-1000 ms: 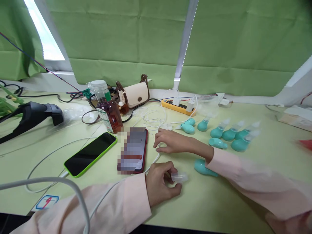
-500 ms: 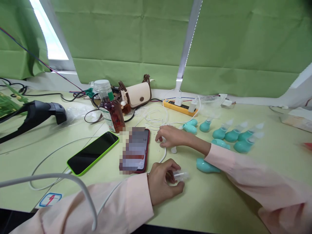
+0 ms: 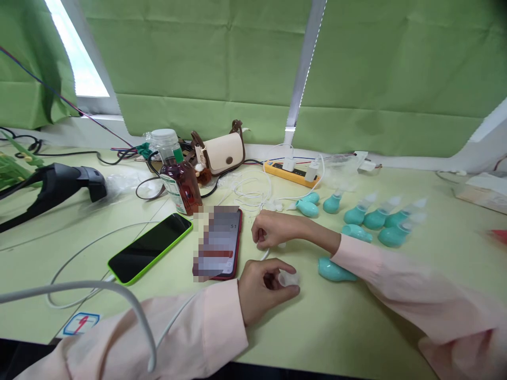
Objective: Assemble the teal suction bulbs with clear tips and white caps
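My left hand [image 3: 261,290] holds a small clear plastic nozzle [image 3: 289,278] between thumb and fingers, just over the table. Beyond it, my right hand [image 3: 273,230] is closed with its fingers curled down near the tabletop; what they hold, if anything, is hidden. A small white piece [image 3: 282,245] shows partly under the right hand. Close to the right forearm lies a teal squeeze bulb [image 3: 335,269] without a nozzle, and another bare bulb [image 3: 356,233] is behind the sleeve. Several teal bulbs with clear nozzles [image 3: 376,218] stand farther right.
A red-edged phone [image 3: 237,237] and a green-cased phone [image 3: 150,248] lie left of my hands, with white cables around them. Behind stand a bottle [image 3: 180,182], a cream handbag [image 3: 225,153] and a yellow power strip [image 3: 291,174]. A black headset [image 3: 59,184] sits far left.
My right hand has curled its fingers and turned slightly downward, closer to my left hand. The nozzle in my left hand has turned, its end pointing more toward the camera.
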The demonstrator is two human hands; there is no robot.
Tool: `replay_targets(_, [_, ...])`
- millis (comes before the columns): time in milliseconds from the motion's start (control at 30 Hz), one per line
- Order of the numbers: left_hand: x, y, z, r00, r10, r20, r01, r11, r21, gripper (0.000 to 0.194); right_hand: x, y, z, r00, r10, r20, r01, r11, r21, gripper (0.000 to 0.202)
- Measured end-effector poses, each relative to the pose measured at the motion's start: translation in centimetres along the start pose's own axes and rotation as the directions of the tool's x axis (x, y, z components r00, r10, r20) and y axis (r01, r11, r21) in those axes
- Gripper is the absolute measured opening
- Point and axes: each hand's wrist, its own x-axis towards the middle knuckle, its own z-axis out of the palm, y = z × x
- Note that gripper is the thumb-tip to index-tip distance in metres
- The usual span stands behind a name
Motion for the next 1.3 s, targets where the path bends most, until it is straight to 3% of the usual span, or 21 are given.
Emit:
replay_targets(100, [0.2, -0.2, 0.1, 0.998, -0.064, 0.011, 0.065, 0.99, -0.125, 0.022, -0.1, -0.1, 0.2, 0.999, 0.025, -0.048, -0.026, 1.0, -0.003, 0.008])
replay_targets(267, [0.4, 0.0, 0.1, 0.992, -0.126, 0.001, 0.124, 0.972, -0.199, 0.021, -1.0, -0.4, -0.8, 0.989, 0.024, -0.144, -0.021, 1.0, 0.021, 0.013])
replay_targets(367, [0.5, 0.1, 0.0, 0.992, -0.124, -0.014, 0.117, 0.961, -0.251, 0.024, -2.8, -1.0, -2.1, 0.953, 0.081, -0.293, -0.008, 0.97, 0.242, 0.015])
replay_targets(433, [0.5, 0.2, -0.2, 0.993, -0.118, -0.025, 0.106, 0.952, -0.287, 0.026, -4.4, -1.7, -2.4, 0.907, 0.209, -0.365, 0.016, 0.85, 0.527, 0.015])
replay_targets(533, [0.5, 0.3, -0.2, 0.994, -0.09, -0.059, 0.066, 0.944, -0.322, 0.028, -6.9, -3.1, -1.2, 0.845, 0.447, -0.294, 0.002, 0.546, 0.837, 0.015])
replay_targets(667, [0.3, 0.6, -0.1, 0.992, -0.062, -0.113, 0.025, 0.954, -0.3, 0.029, -9.0, -5.0, 2.1, 0.726, 0.676, -0.129, 0.004, 0.184, 0.983, 0.015])
replay_targets(767, [0.1, 0.7, -0.1, 0.993, -0.04, -0.114, 0.01, 0.968, -0.253, 0.028, -9.7, -5.7, 3.8, 0.684, 0.726, -0.065, 0.04, 0.051, 0.998, 0.013])
replay_targets(833, [-0.1, 0.7, -0.1, 0.994, -0.025, -0.11, 0.0, 0.976, -0.219, 0.027, -9.9, -5.9, 4.3, 0.688, 0.722, -0.07, 0.052, 0.047, 0.998, 0.012])
replay_targets(967, [-0.1, 0.4, -0.1, 0.993, -0.004, -0.117, -0.014, 0.988, -0.154, 0.026, -10.0, -5.9, 4.6, 0.699, 0.702, -0.135, 0.054, 0.137, 0.989, 0.014])
replay_targets(1300, [-0.2, 0.6, -0.1, 0.997, -0.031, -0.074, 0.019, 0.989, -0.15, 0.027, -9.5, -6.6, 5.3, 0.655, 0.717, -0.24, 0.047, 0.278, 0.959, 0.012])
